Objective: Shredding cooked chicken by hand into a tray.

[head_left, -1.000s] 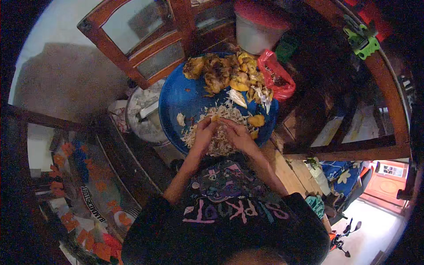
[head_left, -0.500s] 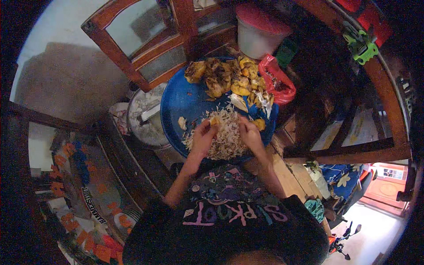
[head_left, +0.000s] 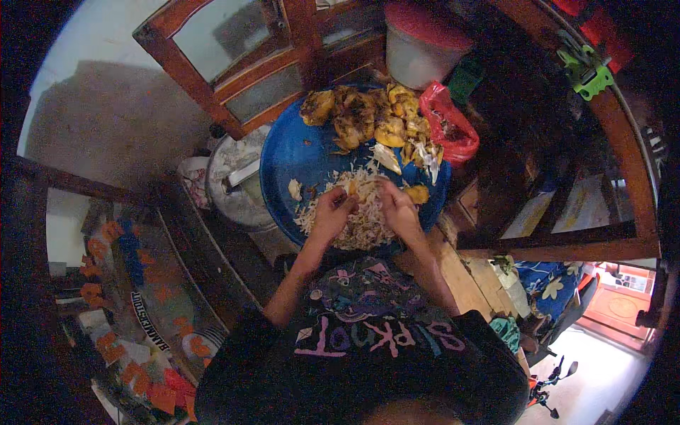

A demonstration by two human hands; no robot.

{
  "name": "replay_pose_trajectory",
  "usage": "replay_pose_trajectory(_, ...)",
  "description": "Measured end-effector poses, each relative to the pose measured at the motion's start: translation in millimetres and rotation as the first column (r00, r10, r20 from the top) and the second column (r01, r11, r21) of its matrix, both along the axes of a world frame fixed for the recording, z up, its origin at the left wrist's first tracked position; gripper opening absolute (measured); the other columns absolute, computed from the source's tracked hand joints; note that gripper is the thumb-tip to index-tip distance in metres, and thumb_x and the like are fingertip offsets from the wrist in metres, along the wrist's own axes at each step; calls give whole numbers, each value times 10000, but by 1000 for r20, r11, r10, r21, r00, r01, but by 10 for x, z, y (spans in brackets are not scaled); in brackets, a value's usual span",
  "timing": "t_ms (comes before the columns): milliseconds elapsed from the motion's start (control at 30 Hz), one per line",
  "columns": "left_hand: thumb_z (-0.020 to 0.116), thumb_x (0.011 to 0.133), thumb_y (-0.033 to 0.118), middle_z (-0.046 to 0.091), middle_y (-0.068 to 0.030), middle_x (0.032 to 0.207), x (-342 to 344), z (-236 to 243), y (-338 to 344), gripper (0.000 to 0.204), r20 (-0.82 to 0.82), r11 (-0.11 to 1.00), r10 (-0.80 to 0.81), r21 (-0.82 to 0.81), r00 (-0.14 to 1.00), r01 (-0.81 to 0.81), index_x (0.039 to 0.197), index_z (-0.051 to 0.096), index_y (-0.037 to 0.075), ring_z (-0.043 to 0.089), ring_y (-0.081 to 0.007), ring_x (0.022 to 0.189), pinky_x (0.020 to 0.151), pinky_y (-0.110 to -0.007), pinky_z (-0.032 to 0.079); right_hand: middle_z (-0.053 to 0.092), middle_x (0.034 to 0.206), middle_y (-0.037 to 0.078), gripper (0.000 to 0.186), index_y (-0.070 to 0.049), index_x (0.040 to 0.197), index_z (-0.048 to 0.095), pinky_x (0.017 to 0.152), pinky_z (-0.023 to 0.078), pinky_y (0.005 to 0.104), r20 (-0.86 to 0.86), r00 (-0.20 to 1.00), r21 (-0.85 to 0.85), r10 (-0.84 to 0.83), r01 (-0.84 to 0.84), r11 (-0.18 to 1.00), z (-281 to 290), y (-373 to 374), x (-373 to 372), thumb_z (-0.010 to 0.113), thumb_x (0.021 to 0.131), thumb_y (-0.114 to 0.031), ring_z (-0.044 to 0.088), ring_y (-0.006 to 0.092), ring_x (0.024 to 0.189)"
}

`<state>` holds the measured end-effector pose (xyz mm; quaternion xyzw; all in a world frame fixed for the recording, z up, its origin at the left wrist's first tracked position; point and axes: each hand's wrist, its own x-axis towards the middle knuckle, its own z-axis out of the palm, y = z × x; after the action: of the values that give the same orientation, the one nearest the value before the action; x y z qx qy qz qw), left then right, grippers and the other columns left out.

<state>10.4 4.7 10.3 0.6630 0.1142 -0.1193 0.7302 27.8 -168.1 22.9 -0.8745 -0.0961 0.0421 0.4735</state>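
The head-worn fisheye looks steeply down at the nearby hands (head_left: 331, 214)

Blue tray (head_left: 283, 157): apparently plastic, smooth, with a low sheen on its bare left side.
Shredded meat (head_left: 361, 232): rough, stringy and mostly matt, toward the tray's near edge.
Browned chunks (head_left: 354, 122): uneven and wrinkled, partly glossy, along the far rim.
Red bag (head_left: 464, 147): thin plastic, crinkled and shiny, at the far right rim.
Bucket (head_left: 418, 60): smooth plastic by its look, beyond the far rim.
Round pan (head_left: 234, 211): dull metal by its look, beside the tray's left edge.
Door frame (head_left: 251, 85): varnished wood, slightly glossy, around smooth, glass-like panes (head_left: 219, 42).
Planks (head_left: 467, 290): bare-looking wood, fairly smooth and matt, off the near right edge.
Shirt (head_left: 354, 382): soft matt cloth with a printed front.
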Motion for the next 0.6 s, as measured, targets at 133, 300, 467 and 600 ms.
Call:
replay_pose_trajectory(133,586,804,112,587,-52,695,11,13,10,146,-20,996,61,-60,998,-62,796,541,-26,586,-122,645,564,-236,453,503,1177,160,356,-70,1212,438,905,380,336,-146,981,-61,-125,117,991,-35,-268,103,407,860,-111,479,308,1086)
replay_pose_trajectory(300,605,778,73,599,-65,722,-4,94,-56,158,-65,996,84,-17,994,-85,862,551,-50,605,-140,688,601,-228,471,429,571,-7,322,-127,1210,455,432,322,216,-326,941,227,95,-20,974,-138,-262,-91,435,900,-213,377,79,476)
replay_pose_trajectory(467,584,777,64,602,-62,730,31,-21,-17,136,57,1000,-17,-19,998,18,861,590,-43,592,-131,682,584,-242,463,435,595,-31,346,-84,1213,449,431,302,200,-265,953,151,146,-108,983,99,94,-123,443,904,-240,359,58,482)
replay_pose_trajectory(600,564,788,83,599,-57,717,19,16,-12,130,-10,998,53,-38,999,-53,830,599,-35,575,-125,658,576,-250,450,476,636,-30,318,-61,1171,491,451,324,194,-453,881,253,135,-18,967,273,125,-98,456,901,-226,376,48,498)
